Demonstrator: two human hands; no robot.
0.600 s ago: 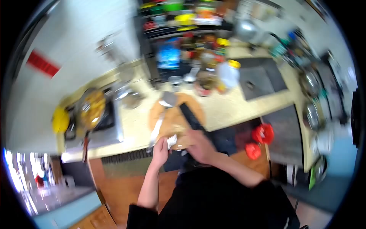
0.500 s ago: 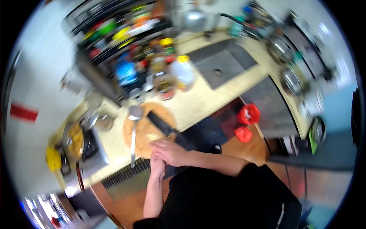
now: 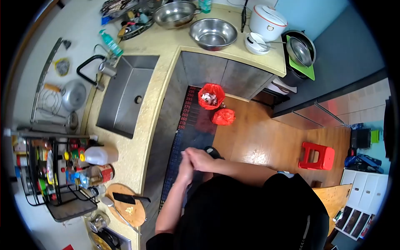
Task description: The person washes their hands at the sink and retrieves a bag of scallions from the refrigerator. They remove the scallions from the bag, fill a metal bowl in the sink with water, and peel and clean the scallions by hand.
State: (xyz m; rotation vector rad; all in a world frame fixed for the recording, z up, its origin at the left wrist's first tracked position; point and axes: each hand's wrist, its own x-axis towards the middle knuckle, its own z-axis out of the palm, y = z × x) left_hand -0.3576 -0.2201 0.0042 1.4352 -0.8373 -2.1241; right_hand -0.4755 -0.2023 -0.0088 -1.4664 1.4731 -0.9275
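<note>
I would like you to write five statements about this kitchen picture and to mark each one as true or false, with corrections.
1. The left hand and the right hand touch each other. True.
2. The black knife lies in the sink. False: the black knife lies on the round board.
3. The open red bag contains pale scraps. True.
4. The white cooker stands on the floor. False: the white cooker stands on the counter.
5. The red stool stands on the brown floor. True.
</note>
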